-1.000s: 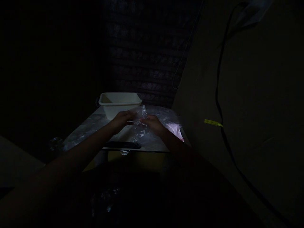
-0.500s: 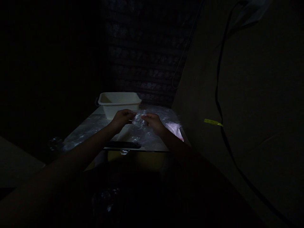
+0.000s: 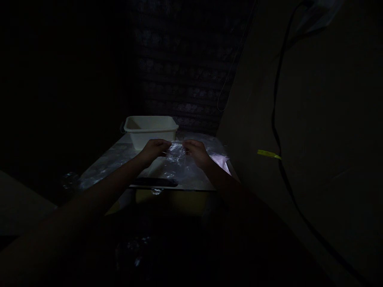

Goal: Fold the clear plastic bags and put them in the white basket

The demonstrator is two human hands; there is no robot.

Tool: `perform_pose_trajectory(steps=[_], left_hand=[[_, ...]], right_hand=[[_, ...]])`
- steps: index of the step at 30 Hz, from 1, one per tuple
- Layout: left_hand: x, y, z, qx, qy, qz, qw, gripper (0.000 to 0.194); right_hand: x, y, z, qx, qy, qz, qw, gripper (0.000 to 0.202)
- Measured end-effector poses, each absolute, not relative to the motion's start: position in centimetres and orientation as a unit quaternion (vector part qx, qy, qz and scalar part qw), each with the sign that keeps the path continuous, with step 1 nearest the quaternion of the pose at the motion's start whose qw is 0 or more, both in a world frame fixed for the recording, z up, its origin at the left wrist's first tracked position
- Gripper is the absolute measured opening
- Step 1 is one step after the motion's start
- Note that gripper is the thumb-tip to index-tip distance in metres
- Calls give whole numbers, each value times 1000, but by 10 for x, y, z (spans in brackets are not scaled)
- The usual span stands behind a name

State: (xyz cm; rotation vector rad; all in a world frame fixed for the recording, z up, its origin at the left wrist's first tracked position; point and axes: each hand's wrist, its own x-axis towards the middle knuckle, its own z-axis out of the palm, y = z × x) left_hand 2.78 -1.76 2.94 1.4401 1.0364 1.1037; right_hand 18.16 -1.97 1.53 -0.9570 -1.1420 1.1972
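A small piece of clear, shiny plastic, apparently a bag (image 3: 176,152), is stretched between my two hands above the table (image 3: 194,182). My left hand (image 3: 154,151) pinches its left upper edge. At the opposite upper edge, my right hand (image 3: 196,151) grips it with thumb and fingers. The plastic hangs down from both pinches and catches the light. Below it, more crumpled clear plastic (image 3: 170,175) lies on the tabletop. The picture is very dark, so the fingertips are hard to make out.
Behind my left hand stands a cream plastic tub (image 3: 151,129). A long black object (image 3: 155,182) lies along the table's front edge. Pale plastic (image 3: 220,160) lies at the right edge. On the right wall hangs a black cable (image 3: 273,107) with a yellow tag (image 3: 267,154).
My right hand has shifted slightly right, away from the left one. The clear plastic is now spread wider and flatter between them. The tub and table things have not moved.
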Motion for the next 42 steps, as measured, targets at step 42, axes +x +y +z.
perform_pose_trajectory(steps=[42], left_hand=[[29,-22,35,527,416,488,557,25]], right_hand=[[179,-31,14,-407,-524,584,467,18]])
